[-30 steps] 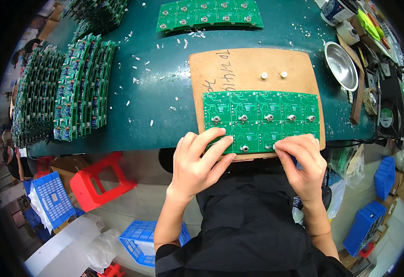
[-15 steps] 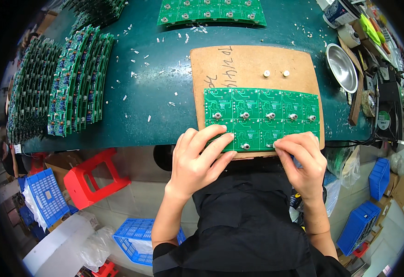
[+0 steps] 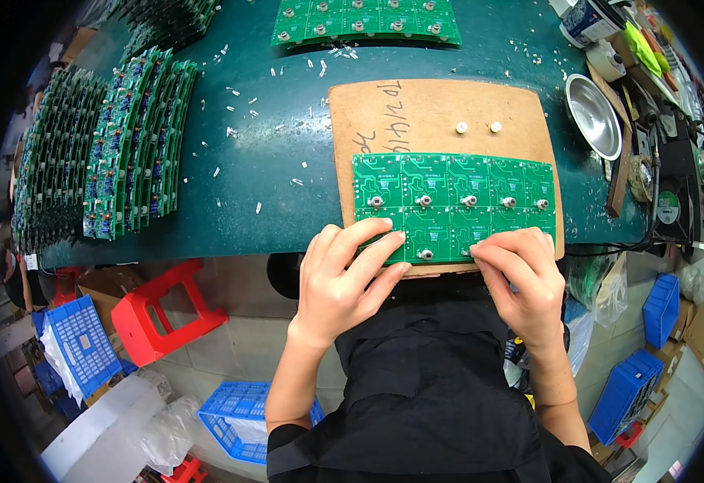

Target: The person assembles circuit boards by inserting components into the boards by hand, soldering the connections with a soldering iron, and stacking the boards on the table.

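A green circuit-board panel (image 3: pixel 428 173) lies on a piece of brown cardboard (image 3: pixel 432 101) at the table's near edge. Small silver round components (image 3: pixel 424 201) stand in rows on it. My left hand (image 3: pixel 340 278) grips the panel's near left corner, fingers over the top and thumb by the front edge. With thumb and forefinger pinched, my right hand (image 3: pixel 525 278) holds a small silver component (image 3: pixel 466 252) at the panel's near side, partly hidden by the fingertips. Two loose white cylindrical pieces (image 3: pixel 478 127) sit on the cardboard beyond the panel.
Stacked populated circuit boards (image 3: pixel 130 145) stand at the left of the green table (image 3: pixel 263 153). Another component-studded panel (image 3: pixel 368 20) lies at the far side. Clipped bits litter the surface. To the right are a metal bowl (image 3: pixel 593 117) and tools. A red stool (image 3: pixel 167 310) and blue crates (image 3: pixel 239 419) are below.
My right hand has shifted very slightly left, its fingertips still at the same component. My left hand keeps its place on the panel.
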The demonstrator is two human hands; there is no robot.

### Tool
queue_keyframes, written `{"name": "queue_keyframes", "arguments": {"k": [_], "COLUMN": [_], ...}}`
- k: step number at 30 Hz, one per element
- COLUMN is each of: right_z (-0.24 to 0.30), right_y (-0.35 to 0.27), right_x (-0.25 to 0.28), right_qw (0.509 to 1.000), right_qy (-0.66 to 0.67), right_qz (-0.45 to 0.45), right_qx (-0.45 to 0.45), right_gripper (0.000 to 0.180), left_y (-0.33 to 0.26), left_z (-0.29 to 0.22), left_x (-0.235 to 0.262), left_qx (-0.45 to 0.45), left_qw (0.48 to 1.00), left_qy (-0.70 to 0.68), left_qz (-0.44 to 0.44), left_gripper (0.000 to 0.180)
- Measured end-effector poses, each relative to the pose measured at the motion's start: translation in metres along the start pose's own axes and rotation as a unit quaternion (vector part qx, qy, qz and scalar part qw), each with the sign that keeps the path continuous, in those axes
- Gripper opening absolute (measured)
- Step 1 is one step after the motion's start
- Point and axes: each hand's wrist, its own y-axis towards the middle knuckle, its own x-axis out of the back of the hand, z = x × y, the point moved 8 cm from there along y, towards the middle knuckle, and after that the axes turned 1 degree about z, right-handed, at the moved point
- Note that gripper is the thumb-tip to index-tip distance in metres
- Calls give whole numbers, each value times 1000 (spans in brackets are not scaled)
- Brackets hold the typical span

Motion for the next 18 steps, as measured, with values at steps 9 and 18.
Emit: {"name": "queue_keyframes", "arguments": {"k": [9,18], "right_z": [5,-33], "right_y": [2,41], "right_x": [-3,50], "right_qw": [998,997], "right_qy": [-43,-47], "right_qz": [29,-58], "right_qx": [18,-35], "right_gripper": [29,23], "left_y": [1,4], "left_z": [0,-1], "left_x": [-1,-1], "left_qx": [10,-3], "left_qw": [1000,1000], "left_qy": [2,5], "left_qz": [7,-2], "left_gripper": [39,38]}}
